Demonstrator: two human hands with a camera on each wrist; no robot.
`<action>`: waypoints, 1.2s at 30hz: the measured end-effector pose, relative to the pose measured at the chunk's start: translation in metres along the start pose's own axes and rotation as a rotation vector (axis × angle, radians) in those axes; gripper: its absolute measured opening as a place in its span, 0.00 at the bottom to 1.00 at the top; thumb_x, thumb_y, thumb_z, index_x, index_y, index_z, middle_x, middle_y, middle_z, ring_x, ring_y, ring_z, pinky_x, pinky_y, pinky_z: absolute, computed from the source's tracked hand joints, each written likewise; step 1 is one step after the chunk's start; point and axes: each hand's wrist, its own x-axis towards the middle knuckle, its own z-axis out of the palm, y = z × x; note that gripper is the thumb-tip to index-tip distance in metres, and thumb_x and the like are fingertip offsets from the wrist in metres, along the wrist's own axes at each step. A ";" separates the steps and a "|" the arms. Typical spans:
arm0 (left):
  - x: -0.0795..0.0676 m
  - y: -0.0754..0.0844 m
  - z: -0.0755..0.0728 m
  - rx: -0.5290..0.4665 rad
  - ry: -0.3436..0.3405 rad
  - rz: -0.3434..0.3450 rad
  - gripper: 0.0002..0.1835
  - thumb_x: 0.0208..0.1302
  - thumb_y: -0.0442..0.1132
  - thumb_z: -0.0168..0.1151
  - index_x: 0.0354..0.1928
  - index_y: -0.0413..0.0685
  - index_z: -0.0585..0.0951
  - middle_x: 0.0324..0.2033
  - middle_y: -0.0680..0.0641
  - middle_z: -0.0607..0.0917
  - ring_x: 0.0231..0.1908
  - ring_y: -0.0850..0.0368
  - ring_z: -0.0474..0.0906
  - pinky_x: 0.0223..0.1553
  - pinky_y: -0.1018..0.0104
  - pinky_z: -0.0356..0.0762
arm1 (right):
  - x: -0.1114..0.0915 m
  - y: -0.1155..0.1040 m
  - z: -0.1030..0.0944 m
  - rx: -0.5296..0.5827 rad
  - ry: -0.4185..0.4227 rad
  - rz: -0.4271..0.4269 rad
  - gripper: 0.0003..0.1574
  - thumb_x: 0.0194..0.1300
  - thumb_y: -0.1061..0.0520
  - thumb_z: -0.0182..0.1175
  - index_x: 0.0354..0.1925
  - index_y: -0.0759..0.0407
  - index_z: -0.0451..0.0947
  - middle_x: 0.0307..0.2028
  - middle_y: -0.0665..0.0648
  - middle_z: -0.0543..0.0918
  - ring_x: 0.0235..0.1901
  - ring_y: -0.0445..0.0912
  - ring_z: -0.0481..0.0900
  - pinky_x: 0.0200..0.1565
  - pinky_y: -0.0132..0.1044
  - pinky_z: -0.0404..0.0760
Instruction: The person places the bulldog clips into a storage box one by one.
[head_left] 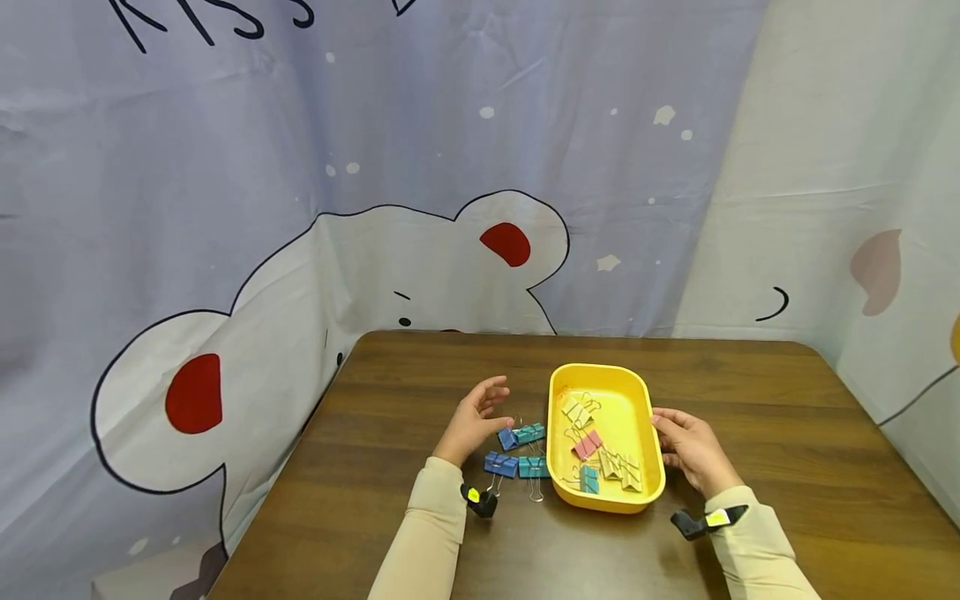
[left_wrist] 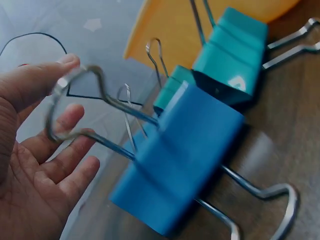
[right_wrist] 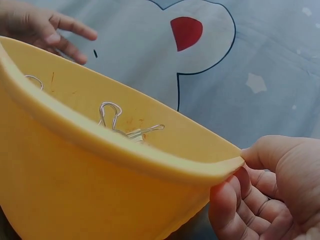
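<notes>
Left hand (head_left: 472,423) hovering just beside blue clips (head_left: 501,464) and teal clips (head_left: 533,468) lying on a brown worktop (head_left: 450,367), fingers (left_wrist: 81,179) spreading loosely, right hand (head_left: 693,450) pinching a yellow tray (head_left: 626,417) by its edge, tray holding cream clips (head_left: 577,413), a pink clip (head_left: 587,445), one teal clip (head_left: 589,479)

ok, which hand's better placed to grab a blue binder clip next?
Probably left: the left hand is empty beside the blue binder clips; the right hand holds the yellow tray, which lies between it and those clips.
</notes>
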 end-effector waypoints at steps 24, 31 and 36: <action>-0.013 -0.036 0.012 0.119 -0.030 0.024 0.41 0.54 0.26 0.75 0.70 0.40 0.69 0.61 0.36 0.78 0.64 0.40 0.72 0.68 0.42 0.64 | 0.001 0.001 -0.002 -0.003 -0.014 -0.015 0.34 0.76 0.50 0.57 0.68 0.72 0.65 0.35 0.47 0.83 0.30 0.41 0.81 0.30 0.36 0.84; -0.012 -0.036 0.015 0.193 -0.002 0.005 0.42 0.53 0.25 0.76 0.70 0.41 0.69 0.58 0.40 0.80 0.61 0.44 0.74 0.65 0.45 0.68 | 0.002 0.002 -0.002 0.009 -0.008 -0.018 0.34 0.76 0.50 0.58 0.67 0.72 0.66 0.34 0.47 0.83 0.29 0.41 0.81 0.30 0.36 0.84; -0.012 -0.037 0.017 0.222 0.030 0.022 0.40 0.52 0.26 0.76 0.68 0.40 0.71 0.55 0.41 0.82 0.58 0.44 0.76 0.62 0.46 0.71 | 0.003 0.007 -0.001 0.032 0.013 -0.008 0.34 0.76 0.50 0.57 0.68 0.71 0.65 0.34 0.48 0.83 0.29 0.41 0.80 0.30 0.36 0.84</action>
